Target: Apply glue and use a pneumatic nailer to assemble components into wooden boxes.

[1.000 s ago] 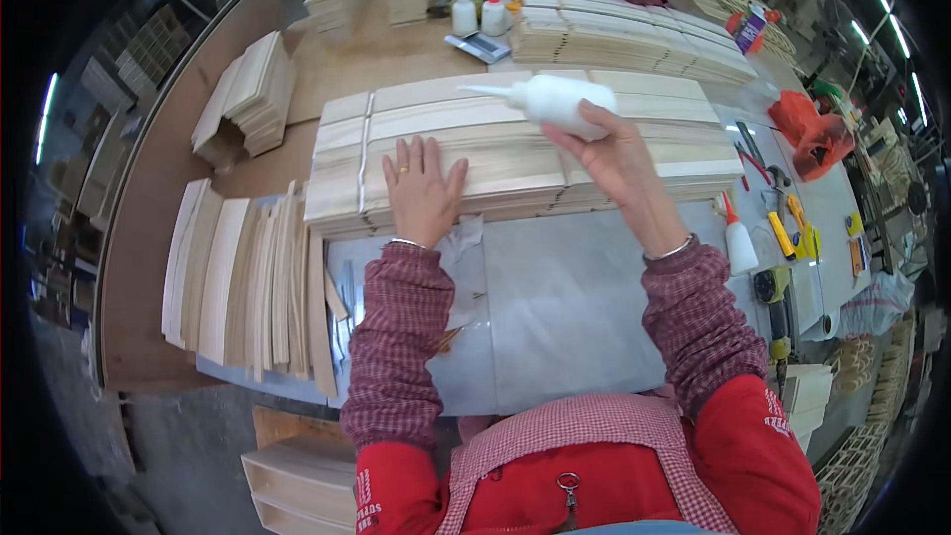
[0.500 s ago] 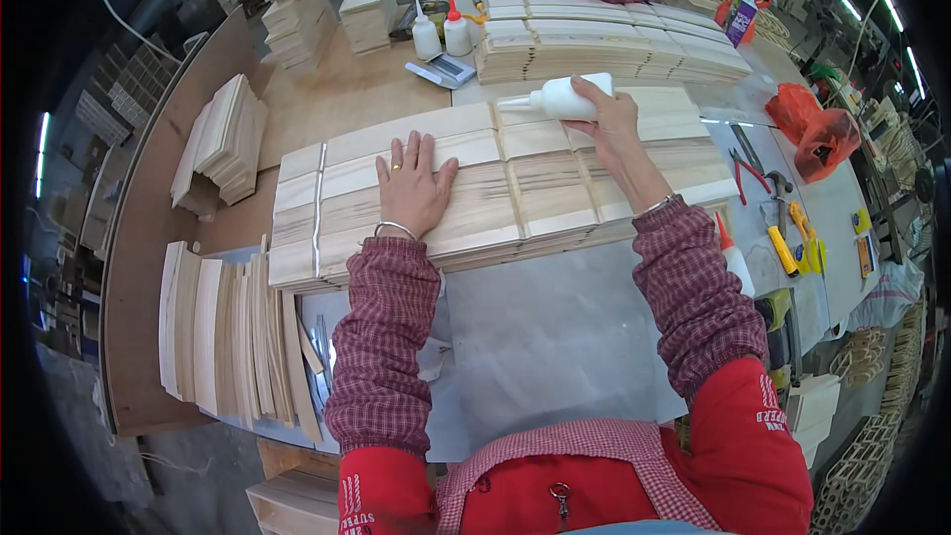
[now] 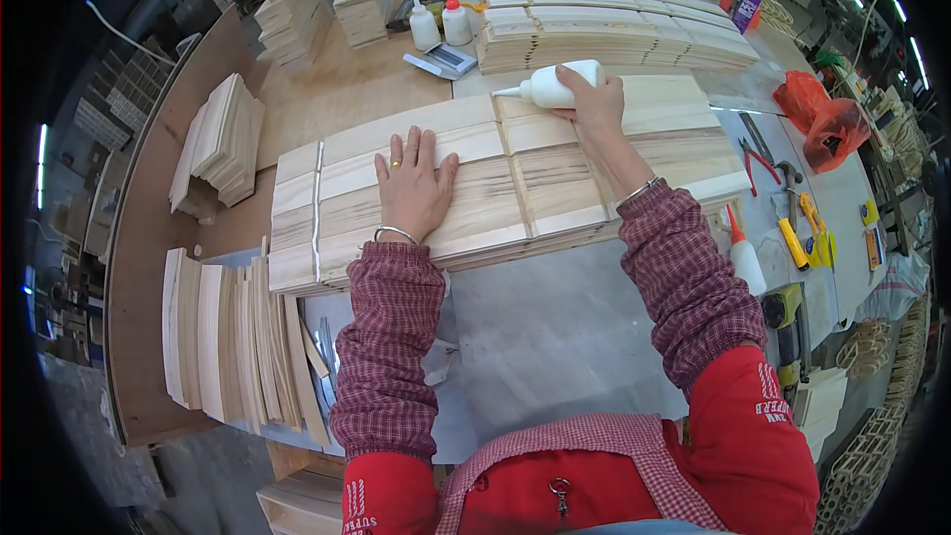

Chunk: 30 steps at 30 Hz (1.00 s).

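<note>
A low stack of pale wooden boards [image 3: 456, 213] lies crosswise before me, with grooves running from its far edge to its near edge. My left hand [image 3: 414, 188] rests flat on the left half of the top boards, fingers stretched. In my right hand [image 3: 592, 111] is a white squeeze bottle [image 3: 555, 86], tilted on its side with its thin nozzle pointing left. The nozzle tip is at the far end of a middle groove; I cannot tell if it touches the wood. A white bead [image 3: 318, 208] runs along the leftmost groove.
Behind lies another board stack [image 3: 614, 40], near two white bottles [image 3: 425, 28]. Thin wood strips [image 3: 243, 337] stand at the left. On the right are red-handled pliers [image 3: 761, 166], a hammer [image 3: 790, 188], a red-capped bottle [image 3: 745, 260] and a red plastic bag [image 3: 820, 119].
My right hand has shifted slightly left with the bottle, and the nozzle tip is now closer to the far end of the middle groove. My left hand stays in place on the boards.
</note>
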Available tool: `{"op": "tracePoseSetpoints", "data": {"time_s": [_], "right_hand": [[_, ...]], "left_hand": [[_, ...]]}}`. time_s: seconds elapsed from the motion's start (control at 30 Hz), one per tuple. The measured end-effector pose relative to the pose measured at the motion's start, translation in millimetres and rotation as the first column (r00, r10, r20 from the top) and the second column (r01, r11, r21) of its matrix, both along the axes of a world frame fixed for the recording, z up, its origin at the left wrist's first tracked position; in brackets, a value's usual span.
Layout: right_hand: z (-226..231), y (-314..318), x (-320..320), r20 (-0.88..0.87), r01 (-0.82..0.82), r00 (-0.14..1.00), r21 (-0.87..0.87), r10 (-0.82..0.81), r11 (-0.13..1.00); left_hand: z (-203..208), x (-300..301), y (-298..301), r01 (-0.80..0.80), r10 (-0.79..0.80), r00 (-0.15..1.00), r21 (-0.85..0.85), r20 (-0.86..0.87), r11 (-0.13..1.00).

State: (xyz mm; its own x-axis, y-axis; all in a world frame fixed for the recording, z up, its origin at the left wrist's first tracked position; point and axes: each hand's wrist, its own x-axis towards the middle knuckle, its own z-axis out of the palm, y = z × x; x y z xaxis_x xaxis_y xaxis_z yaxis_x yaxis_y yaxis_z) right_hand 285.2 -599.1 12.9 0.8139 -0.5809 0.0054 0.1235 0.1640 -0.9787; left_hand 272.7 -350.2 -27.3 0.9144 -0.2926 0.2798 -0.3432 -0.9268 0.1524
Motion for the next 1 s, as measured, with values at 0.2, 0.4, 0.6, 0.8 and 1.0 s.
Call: {"op": "tracePoseSetpoints", "data": {"time_s": [0.2, 0.4, 0.6, 0.8, 1.0], "right_hand": [[10.7, 13.6, -28.0, -0.037, 0.030, 0.999, -0.178, -0.037, 0.984], [13.3, 19.7, -57.9, -0.069, 0.055, 0.995, -0.151, -0.066, 0.987], [11.6, 27.2, -88.0, -0.092, 0.089, 0.990, -0.181, -0.107, 0.980], [8.2, 29.3, -118.2, -0.068, 0.087, 0.992, -0.239, -0.106, 0.967], [7.8, 31.1, -143.9, -0.055, 0.089, 0.993, -0.195, -0.101, 0.977]], "left_hand": [[-4.4, 2.5, 3.4, 0.000, 0.000, 1.000, 0.013, 0.015, 1.000], [-4.6, 4.1, 2.1, 0.013, -0.013, 1.000, -0.001, 0.014, 1.000], [-5.0, 4.7, 1.8, 0.011, -0.012, 1.000, 0.024, 0.019, 1.000], [-6.0, 6.0, 2.9, 0.013, -0.014, 1.000, 0.033, 0.024, 0.999], [-4.4, 7.1, 2.6, 0.011, -0.012, 1.000, 0.043, 0.007, 0.999]]}}
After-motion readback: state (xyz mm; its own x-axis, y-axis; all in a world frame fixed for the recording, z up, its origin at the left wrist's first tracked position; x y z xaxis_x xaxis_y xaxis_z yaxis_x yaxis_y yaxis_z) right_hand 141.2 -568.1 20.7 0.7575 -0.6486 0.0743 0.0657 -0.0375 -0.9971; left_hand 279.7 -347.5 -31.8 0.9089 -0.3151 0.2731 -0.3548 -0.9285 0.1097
